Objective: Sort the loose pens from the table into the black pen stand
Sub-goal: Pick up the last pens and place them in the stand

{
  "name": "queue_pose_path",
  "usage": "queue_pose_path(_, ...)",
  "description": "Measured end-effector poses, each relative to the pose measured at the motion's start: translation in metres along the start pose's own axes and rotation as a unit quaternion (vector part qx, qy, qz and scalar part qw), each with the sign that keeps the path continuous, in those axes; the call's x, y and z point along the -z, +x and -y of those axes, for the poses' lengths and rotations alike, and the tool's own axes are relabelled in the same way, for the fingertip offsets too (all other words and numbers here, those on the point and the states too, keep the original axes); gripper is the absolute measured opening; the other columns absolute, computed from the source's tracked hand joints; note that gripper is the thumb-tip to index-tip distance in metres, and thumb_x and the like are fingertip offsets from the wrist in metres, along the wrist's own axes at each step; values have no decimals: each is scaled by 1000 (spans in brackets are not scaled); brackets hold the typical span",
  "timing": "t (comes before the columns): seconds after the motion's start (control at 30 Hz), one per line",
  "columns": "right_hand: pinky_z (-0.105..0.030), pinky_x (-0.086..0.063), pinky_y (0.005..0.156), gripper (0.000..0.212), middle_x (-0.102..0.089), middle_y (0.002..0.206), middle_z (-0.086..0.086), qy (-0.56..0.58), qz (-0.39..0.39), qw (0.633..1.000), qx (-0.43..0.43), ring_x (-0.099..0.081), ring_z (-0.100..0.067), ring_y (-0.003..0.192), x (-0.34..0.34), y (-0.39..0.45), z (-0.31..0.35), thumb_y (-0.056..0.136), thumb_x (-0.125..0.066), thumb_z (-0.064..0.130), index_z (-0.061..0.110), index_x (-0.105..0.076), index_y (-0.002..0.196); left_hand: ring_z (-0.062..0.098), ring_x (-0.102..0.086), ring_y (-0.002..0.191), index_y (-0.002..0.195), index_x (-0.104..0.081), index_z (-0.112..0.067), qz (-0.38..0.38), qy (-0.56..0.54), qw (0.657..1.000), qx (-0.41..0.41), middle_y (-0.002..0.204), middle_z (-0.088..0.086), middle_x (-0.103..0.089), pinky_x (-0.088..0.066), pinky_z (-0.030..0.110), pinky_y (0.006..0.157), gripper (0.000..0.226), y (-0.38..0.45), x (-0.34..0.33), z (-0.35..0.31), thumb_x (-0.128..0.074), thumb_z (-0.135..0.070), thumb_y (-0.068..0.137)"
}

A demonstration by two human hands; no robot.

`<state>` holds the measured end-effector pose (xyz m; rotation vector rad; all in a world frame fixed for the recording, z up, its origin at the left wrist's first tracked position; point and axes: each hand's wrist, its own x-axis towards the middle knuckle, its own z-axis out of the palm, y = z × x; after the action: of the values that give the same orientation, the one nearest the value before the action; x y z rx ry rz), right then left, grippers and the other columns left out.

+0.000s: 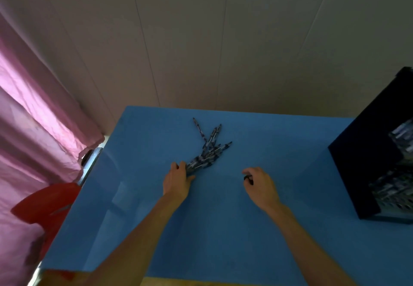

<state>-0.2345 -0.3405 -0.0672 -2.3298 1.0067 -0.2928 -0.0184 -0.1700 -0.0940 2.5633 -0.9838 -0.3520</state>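
Observation:
Several dark pens (207,151) lie fanned out in a pile on the blue table (223,230), near its far middle. My left hand (177,179) lies at the near end of the pile, its fingers and thumb curled round the pen ends. My right hand (259,184) hovers to the right of the pile with fingers loosely curled and holds nothing; a dark ring shows on one finger. The black pen stand (362,163) sits at the table's right edge, with pens visible in its compartments.
A pale panelled wall runs behind the table. A pink curtain (33,129) hangs at the left, with a red chair (47,205) below it beside the table's left edge.

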Motion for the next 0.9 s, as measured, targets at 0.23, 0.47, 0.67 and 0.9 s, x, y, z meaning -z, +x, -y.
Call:
queue_pose_path(0.23, -33, -54, 89, 26, -62, 122, -4, 3, 9, 1000, -7, -64, -16, 96, -8, 3, 1, 97, -56, 7, 13, -66, 120, 25, -53, 93, 110, -50, -14, 31, 75, 991, -108, 110, 5, -50, -35, 33, 72, 23, 12, 7, 11, -53, -36, 101)
queue_pose_path(0.47, -31, -54, 91, 25, -62, 121, -3, 12, 7, 1000, -16, -64, -15, 97, -10, 5, -4, 97, -57, 8, 13, -66, 120, 27, -53, 99, 116, -49, -10, 69, 122, 969, -204, 116, 8, -52, -36, 33, 79, 16, 0, 1, 13, -42, -17, 104)
queue_pose_path(0.67, -32, -54, 91, 25, -62, 120, -4, 10, 5, 1000, -18, -64, -17, 97, -7, 12, -6, 96, -56, 6, 11, -67, 118, 22, -47, 82, 99, -41, -14, 55, 46, 990, -123, 93, 6, -50, -38, 33, 69, 7, 1, 10, -18, -46, -11, 93)
queue_pose_path(0.9, -34, -55, 89, 23, -64, 116, -4, 10, 2, 1000, -19, -65, -17, 96, -7, 10, -11, 96, -58, 7, 11, -68, 115, 18, -43, 56, 102, -37, -14, 22, 8, 997, -68, 69, 0, -47, -30, 32, 48, 13, 21, 9, -39, -44, -25, 102)
